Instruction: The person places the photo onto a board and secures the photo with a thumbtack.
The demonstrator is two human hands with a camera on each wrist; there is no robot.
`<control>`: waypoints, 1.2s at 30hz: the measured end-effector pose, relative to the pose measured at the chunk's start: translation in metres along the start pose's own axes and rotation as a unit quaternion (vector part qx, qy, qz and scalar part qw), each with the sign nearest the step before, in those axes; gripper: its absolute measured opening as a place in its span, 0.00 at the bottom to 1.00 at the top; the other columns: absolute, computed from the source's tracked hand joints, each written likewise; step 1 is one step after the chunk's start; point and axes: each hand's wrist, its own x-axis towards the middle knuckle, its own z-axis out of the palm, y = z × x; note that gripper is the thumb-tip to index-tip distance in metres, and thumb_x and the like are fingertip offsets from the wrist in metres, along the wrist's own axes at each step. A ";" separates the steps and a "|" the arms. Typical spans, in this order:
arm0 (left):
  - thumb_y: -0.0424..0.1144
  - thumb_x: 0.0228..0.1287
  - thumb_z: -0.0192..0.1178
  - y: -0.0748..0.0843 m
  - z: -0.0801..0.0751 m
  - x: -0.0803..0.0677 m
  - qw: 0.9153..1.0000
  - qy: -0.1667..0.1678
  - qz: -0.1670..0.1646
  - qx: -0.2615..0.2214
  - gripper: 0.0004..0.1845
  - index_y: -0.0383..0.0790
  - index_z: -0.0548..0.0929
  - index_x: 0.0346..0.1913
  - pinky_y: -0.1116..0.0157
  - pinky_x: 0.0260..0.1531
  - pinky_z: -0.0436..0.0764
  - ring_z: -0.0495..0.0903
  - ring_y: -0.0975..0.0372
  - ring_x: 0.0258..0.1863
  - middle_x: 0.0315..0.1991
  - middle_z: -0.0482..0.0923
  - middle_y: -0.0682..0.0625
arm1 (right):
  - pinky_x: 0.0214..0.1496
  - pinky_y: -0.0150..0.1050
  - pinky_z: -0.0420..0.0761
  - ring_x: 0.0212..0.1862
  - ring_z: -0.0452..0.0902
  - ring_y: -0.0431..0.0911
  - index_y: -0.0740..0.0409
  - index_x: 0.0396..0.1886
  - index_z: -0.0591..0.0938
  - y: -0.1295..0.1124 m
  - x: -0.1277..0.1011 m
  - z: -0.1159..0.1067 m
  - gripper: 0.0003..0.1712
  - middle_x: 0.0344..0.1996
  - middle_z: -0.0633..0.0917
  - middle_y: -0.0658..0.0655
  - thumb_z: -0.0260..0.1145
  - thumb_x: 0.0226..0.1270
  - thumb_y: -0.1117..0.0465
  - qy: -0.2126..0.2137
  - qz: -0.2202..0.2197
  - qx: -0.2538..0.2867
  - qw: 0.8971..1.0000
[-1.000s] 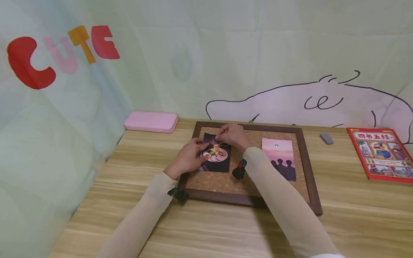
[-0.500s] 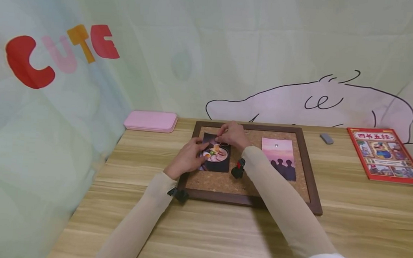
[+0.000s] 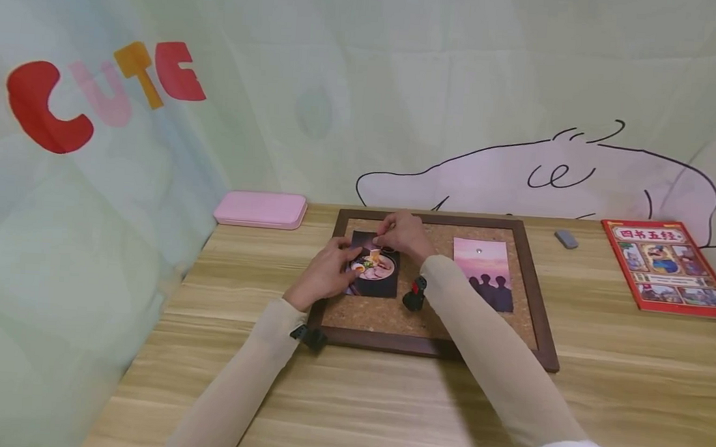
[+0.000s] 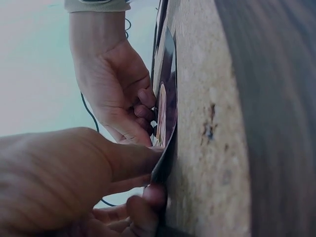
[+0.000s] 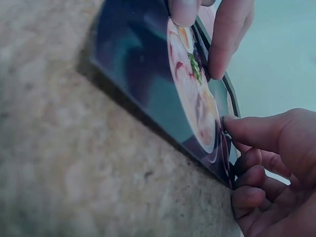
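Observation:
In the head view, a photo [image 3: 385, 287] of a noodle bowl on a dark ground lies on the left half of a brown-framed cork board [image 3: 364, 316]. My left hand [image 3: 326, 269] holds its left edge, thumb on the picture; the left wrist view shows that edge bent up off the cork between thumb and fingers. At the photo's top, my right hand [image 3: 406, 237] pinches what seems to be a pushpin, mostly hidden by the fingertips [image 5: 242, 128]. A pink sunset photo [image 3: 482, 258] with dark silhouettes is on the board's right half, a silver pushpin [image 3: 479, 251] at its top.
The board lies on a wood-grain table [image 3: 347, 400]. A pink pencil case [image 3: 260, 209] sits beyond its left corner. To the right are a small grey eraser [image 3: 566, 239] and a red picture book [image 3: 669, 270]. Printed cloth hangs behind the table and at its left.
Both hands keep nearly the same place and hold on the noodle photo. The head view has shifted very slightly; nothing else visibly moved.

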 end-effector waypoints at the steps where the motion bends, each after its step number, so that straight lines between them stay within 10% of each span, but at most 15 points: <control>1: 0.38 0.69 0.62 0.000 0.000 0.000 1.000 -0.001 0.000 0.001 0.30 0.34 0.71 0.71 0.48 0.66 0.69 0.69 0.43 0.67 0.71 0.61 0.33 | 0.39 0.40 0.73 0.41 0.75 0.50 0.54 0.38 0.84 0.001 -0.001 -0.001 0.09 0.41 0.83 0.56 0.73 0.64 0.55 -0.001 -0.006 -0.002 1.000; 18: 0.39 0.67 0.62 0.000 -0.006 -0.003 1.000 0.002 -0.016 -0.002 0.30 0.38 0.72 0.71 0.48 0.67 0.67 0.68 0.44 0.68 0.70 0.64 0.35 | 0.49 0.48 0.81 0.49 0.79 0.52 0.50 0.59 0.79 0.016 -0.038 -0.029 0.22 0.50 0.81 0.56 0.66 0.70 0.48 -0.005 -0.013 0.040 0.999; 36: 0.43 0.65 0.64 -0.003 -0.018 -0.009 0.997 0.050 -0.032 -0.053 0.33 0.43 0.70 0.73 0.49 0.48 0.75 0.72 0.47 0.51 0.59 0.69 0.35 | 0.44 0.48 0.82 0.51 0.81 0.56 0.61 0.67 0.73 0.070 -0.099 -0.093 0.30 0.54 0.82 0.64 0.64 0.72 0.51 0.022 -0.062 -0.081 0.995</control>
